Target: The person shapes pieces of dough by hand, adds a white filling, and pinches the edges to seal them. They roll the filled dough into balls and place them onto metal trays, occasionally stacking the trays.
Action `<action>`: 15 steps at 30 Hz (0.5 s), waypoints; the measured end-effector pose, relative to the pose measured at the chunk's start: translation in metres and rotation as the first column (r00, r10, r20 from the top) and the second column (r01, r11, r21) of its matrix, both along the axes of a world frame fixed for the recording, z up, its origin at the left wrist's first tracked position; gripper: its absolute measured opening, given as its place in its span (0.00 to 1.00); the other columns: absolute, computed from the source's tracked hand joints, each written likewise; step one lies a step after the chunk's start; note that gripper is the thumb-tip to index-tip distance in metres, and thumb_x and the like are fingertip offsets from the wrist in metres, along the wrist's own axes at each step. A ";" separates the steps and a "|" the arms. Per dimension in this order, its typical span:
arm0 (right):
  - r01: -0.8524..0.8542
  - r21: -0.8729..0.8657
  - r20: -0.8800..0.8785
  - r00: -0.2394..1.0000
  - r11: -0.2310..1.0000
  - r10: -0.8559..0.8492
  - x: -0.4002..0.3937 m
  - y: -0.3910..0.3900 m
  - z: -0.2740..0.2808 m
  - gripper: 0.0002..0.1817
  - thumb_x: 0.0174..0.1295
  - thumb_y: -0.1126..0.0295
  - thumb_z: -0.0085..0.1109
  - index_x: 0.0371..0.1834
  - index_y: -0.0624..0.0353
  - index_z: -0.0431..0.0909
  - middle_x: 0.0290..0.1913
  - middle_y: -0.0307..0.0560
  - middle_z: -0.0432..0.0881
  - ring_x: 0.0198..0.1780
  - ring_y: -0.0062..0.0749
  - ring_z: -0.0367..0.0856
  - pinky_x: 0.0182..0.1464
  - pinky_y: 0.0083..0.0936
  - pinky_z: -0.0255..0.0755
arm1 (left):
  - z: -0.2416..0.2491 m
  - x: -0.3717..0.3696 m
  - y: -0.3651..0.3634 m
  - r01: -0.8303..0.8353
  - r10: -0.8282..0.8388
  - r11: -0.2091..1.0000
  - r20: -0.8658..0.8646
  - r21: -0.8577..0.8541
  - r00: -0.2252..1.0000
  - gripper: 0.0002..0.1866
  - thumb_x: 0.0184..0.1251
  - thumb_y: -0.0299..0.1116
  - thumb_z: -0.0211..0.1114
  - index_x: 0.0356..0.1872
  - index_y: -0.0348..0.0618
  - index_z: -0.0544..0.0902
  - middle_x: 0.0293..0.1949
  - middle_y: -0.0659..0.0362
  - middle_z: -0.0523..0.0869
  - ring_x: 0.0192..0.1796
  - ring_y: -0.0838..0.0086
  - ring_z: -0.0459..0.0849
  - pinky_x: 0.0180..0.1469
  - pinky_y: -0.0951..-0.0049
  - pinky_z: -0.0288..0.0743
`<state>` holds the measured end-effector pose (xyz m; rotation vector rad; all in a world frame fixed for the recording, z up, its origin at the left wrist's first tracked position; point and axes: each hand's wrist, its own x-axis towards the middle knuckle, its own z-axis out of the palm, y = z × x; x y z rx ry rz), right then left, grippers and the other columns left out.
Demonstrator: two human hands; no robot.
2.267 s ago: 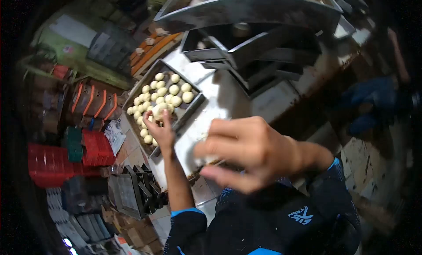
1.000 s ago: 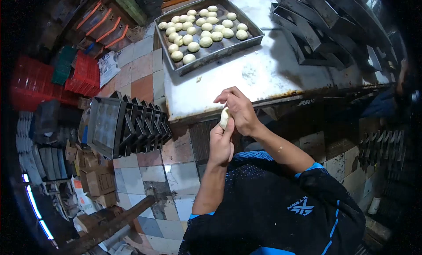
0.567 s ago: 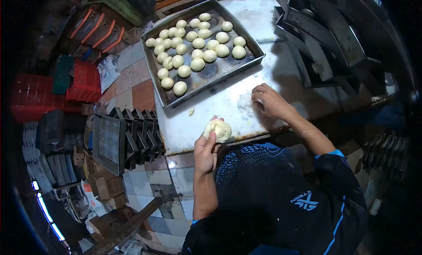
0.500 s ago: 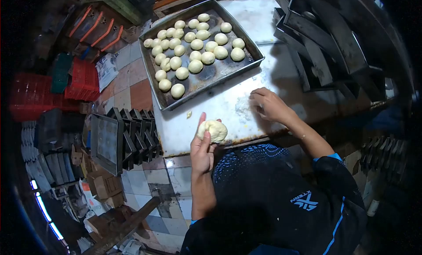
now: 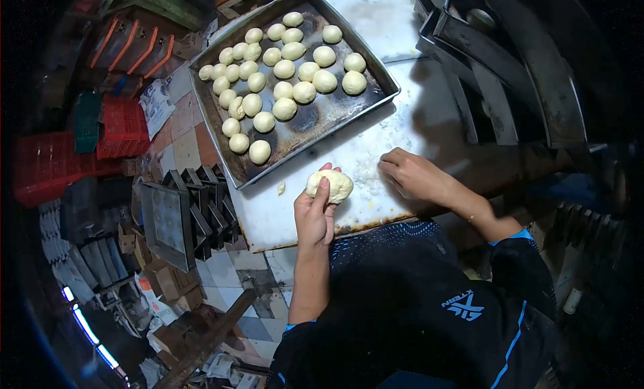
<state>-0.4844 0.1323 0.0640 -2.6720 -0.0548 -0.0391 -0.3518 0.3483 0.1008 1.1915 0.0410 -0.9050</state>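
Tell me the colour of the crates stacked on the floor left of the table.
The crates are red, clearest in the head view.

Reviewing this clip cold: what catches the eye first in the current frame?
The metal tray at the top of the white table, filled with rows of pale dough balls. Below it, the left hand cups a larger dough lump near the table's front edge, while the right hand rests on a floury patch beside it.
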 end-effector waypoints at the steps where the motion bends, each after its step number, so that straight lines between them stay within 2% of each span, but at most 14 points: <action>1: -0.024 -0.033 -0.009 1.000 0.999 0.024 -0.001 0.000 0.005 0.13 0.49 0.78 0.63 0.40 0.64 0.81 0.48 0.52 0.82 0.53 0.44 0.81 0.53 0.35 0.82 | -0.001 0.000 -0.005 -0.015 0.015 1.000 -0.029 0.020 0.999 0.25 0.82 0.38 0.55 0.69 0.29 0.71 0.63 0.42 0.80 0.63 0.61 0.82 0.66 0.61 0.79; 2: -0.049 -0.067 -0.018 0.999 0.997 0.048 -0.002 0.001 0.007 0.12 0.49 0.78 0.63 0.39 0.64 0.81 0.47 0.52 0.82 0.53 0.44 0.81 0.52 0.35 0.82 | -0.003 0.000 -0.008 -0.027 0.028 1.000 -0.070 0.006 0.997 0.25 0.82 0.38 0.55 0.70 0.30 0.71 0.63 0.42 0.80 0.63 0.61 0.82 0.66 0.60 0.79; 5: 0.043 -0.134 -0.007 0.999 0.990 -0.044 -0.001 0.009 -0.008 0.08 0.50 0.80 0.63 0.35 0.65 0.83 0.42 0.52 0.85 0.48 0.45 0.84 0.48 0.35 0.83 | -0.002 0.000 -0.020 -0.046 0.036 0.996 -0.134 -0.072 0.990 0.24 0.83 0.37 0.53 0.73 0.36 0.68 0.64 0.42 0.79 0.64 0.60 0.81 0.66 0.60 0.80; 6: 0.123 0.010 0.013 0.992 0.992 -0.123 0.001 0.005 -0.009 0.07 0.52 0.80 0.63 0.35 0.65 0.84 0.40 0.52 0.86 0.46 0.46 0.85 0.46 0.33 0.83 | -0.001 -0.001 -0.024 -0.059 0.046 0.994 -0.129 -0.096 0.991 0.24 0.83 0.36 0.53 0.73 0.37 0.68 0.64 0.42 0.79 0.64 0.60 0.81 0.66 0.60 0.80; 8: 0.252 0.303 0.019 0.963 0.919 -0.270 0.010 -0.001 0.005 0.06 0.56 0.80 0.63 0.35 0.66 0.86 0.37 0.53 0.88 0.41 0.47 0.87 0.44 0.30 0.83 | 0.000 -0.003 -0.027 -0.091 0.073 0.986 -0.123 -0.143 0.990 0.24 0.83 0.36 0.52 0.74 0.39 0.67 0.65 0.43 0.79 0.65 0.61 0.81 0.66 0.61 0.80; 9: 0.367 0.568 -0.091 0.917 0.737 -0.387 0.012 -0.003 0.014 0.08 0.61 0.78 0.63 0.41 0.66 0.89 0.37 0.53 0.90 0.37 0.42 0.90 0.43 0.24 0.81 | -0.003 -0.003 -0.027 -0.101 0.084 0.986 -0.134 -0.130 0.987 0.24 0.83 0.36 0.52 0.73 0.36 0.68 0.64 0.44 0.79 0.64 0.61 0.81 0.66 0.62 0.80; 12: 0.377 0.869 -0.212 0.868 0.319 -0.448 0.026 0.005 0.039 0.10 0.64 0.80 0.63 0.47 0.65 0.88 0.40 0.53 0.90 0.43 0.25 0.87 0.47 0.21 0.80 | -0.009 -0.004 -0.032 -0.103 0.084 0.986 -0.147 -0.129 0.986 0.24 0.83 0.37 0.53 0.72 0.33 0.69 0.63 0.45 0.80 0.64 0.62 0.81 0.67 0.62 0.79; 13: 0.300 0.859 -0.064 0.867 0.415 -0.495 0.031 0.014 0.044 0.13 0.63 0.77 0.65 0.50 0.61 0.89 0.42 0.52 0.91 0.42 0.30 0.89 0.45 0.25 0.81 | -0.009 -0.007 -0.035 -0.109 0.087 0.984 -0.150 -0.144 0.985 0.24 0.83 0.37 0.53 0.71 0.31 0.69 0.62 0.48 0.81 0.62 0.63 0.83 0.65 0.63 0.80; 14: 0.233 0.750 0.147 0.854 0.620 -0.499 0.034 0.025 0.064 0.14 0.60 0.79 0.64 0.49 0.62 0.88 0.45 0.54 0.90 0.44 0.37 0.90 0.47 0.27 0.82 | -0.008 -0.010 -0.036 -0.102 0.073 0.980 -0.171 -0.171 0.983 0.23 0.83 0.37 0.53 0.70 0.34 0.71 0.61 0.50 0.81 0.61 0.66 0.82 0.64 0.64 0.79; 15: 0.195 0.632 0.291 0.837 0.750 -0.463 0.036 0.036 0.063 0.16 0.58 0.80 0.64 0.50 0.62 0.87 0.46 0.54 0.89 0.46 0.41 0.89 0.49 0.29 0.83 | -0.005 -0.012 -0.035 -0.095 0.057 0.976 -0.190 -0.197 0.980 0.22 0.83 0.37 0.54 0.69 0.37 0.73 0.60 0.52 0.82 0.61 0.68 0.82 0.64 0.65 0.77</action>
